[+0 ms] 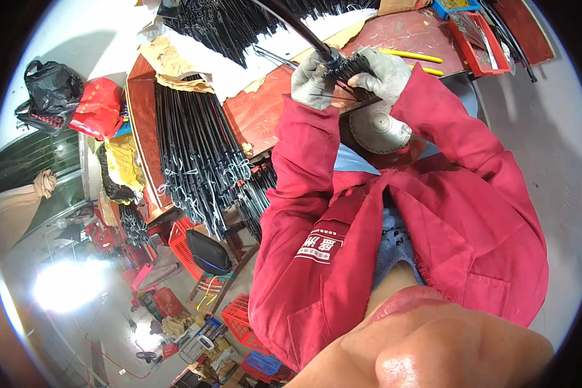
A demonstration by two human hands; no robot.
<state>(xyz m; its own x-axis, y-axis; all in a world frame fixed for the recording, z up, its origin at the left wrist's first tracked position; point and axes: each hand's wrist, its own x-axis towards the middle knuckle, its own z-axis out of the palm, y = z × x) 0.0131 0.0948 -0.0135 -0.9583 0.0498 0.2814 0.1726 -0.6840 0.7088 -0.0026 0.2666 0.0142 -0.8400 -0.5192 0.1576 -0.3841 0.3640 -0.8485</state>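
Note:
Both my hands wear pale grey work gloves and are up at the near edge of the red worktable (258, 123). My left hand (312, 81) is closed round the black umbrella frame (333, 59), where its shaft meets the bunched ribs. On the other side my right hand (383, 76) pinches the dark ribs between thumb and fingers. The shaft slants up and away to the left, past the top of the picture. Rib ends fan out between the gloves; their tips are too fine to make out. Just beyond my right hand lie yellow-handled pliers (410, 56).
Bundled black umbrella frames (197, 155) hang over the table's left side, and more (220, 26) are heaped at the back. A red bin (477, 45) and a blue tray (456, 6) stand far right. Below my hands is a round metal disc (380, 129). Red crates (242, 320) stand lower left.

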